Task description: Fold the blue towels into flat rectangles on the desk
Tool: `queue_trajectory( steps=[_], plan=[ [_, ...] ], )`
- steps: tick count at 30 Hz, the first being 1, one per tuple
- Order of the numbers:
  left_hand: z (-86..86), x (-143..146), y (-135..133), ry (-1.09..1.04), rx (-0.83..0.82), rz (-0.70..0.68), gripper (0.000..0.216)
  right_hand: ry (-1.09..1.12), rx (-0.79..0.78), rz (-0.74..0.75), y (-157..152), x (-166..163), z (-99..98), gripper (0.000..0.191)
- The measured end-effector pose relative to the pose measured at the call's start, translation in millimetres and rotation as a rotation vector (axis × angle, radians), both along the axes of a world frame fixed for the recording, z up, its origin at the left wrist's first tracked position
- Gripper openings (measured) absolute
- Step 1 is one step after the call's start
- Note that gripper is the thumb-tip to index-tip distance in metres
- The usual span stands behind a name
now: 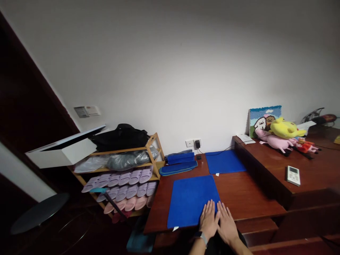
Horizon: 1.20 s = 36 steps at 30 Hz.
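Note:
A blue cloth (192, 198) lies spread flat on the reddish-brown wooden table (249, 194), with a small white tag at its near edge. My left hand (209, 219), with a watch on its wrist, rests palm down over the cloth's near right corner, fingers stretched out. Right beside it lies my right hand (227, 221), also flat with straight fingers, at the cloth's right edge; the thumbs meet or nearly meet. Neither hand holds anything that I can see. Farther back, a second blue cloth (225, 162) lies flat near the wall.
Folded blue cloths (179, 164) sit at the table's back left. A wooden rack (156, 156) with several slippers stands to the left, a white box (63, 152) on top. At the right, a raised desk (265, 156) bears plush toys (287, 129) and a white remote (293, 175).

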State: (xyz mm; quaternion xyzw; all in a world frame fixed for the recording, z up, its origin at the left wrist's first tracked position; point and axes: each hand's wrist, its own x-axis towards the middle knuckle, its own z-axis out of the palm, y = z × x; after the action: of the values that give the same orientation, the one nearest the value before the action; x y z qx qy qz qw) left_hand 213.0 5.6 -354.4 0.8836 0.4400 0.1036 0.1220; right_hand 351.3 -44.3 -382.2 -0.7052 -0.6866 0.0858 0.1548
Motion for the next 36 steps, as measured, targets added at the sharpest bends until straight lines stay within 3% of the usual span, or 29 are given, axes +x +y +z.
queue_trajectory(
  steps=[2,4,11,15,21,26,30,33,36],
  plan=[
    [-1.3,1.7,1.8,0.024,-0.036,0.02,0.064,0.004,0.002,0.009,-0.1,1.4,-0.8,0.074],
    [-0.9,-20.1,4.2,0.053,-0.032,0.054,0.064,0.014,0.022,-0.004,-0.2,2.0,-2.1,0.078],
    [-5.4,-169.1,15.7,0.149,0.126,0.308,0.065,0.041,0.07,-0.034,-0.7,-0.4,-7.8,0.083],
    [-23.1,-210.3,19.7,0.129,0.226,0.421,0.062,0.037,0.076,-0.057,-0.7,-2.0,-13.0,0.079],
    [-35.2,-209.4,20.1,0.067,0.289,0.433,0.062,0.012,0.03,-0.09,12.0,-0.9,-5.2,0.07],
    [-30.4,-211.9,16.8,0.059,0.227,0.435,0.062,0.004,-0.023,-0.099,47.2,1.0,18.5,0.068],
    [-15.4,-210.1,17.2,0.08,0.166,0.462,0.067,0.013,-0.047,-0.11,63.8,0.7,15.5,0.067],
    [7.6,-179.1,22.4,0.081,0.185,0.454,0.069,0.022,-0.046,-0.11,64.1,0.8,9.4,0.068],
    [26.1,-113.4,31.1,0.047,0.178,0.324,0.066,0.016,-0.064,-0.102,61.9,1.9,10.0,0.068]
  ],
)
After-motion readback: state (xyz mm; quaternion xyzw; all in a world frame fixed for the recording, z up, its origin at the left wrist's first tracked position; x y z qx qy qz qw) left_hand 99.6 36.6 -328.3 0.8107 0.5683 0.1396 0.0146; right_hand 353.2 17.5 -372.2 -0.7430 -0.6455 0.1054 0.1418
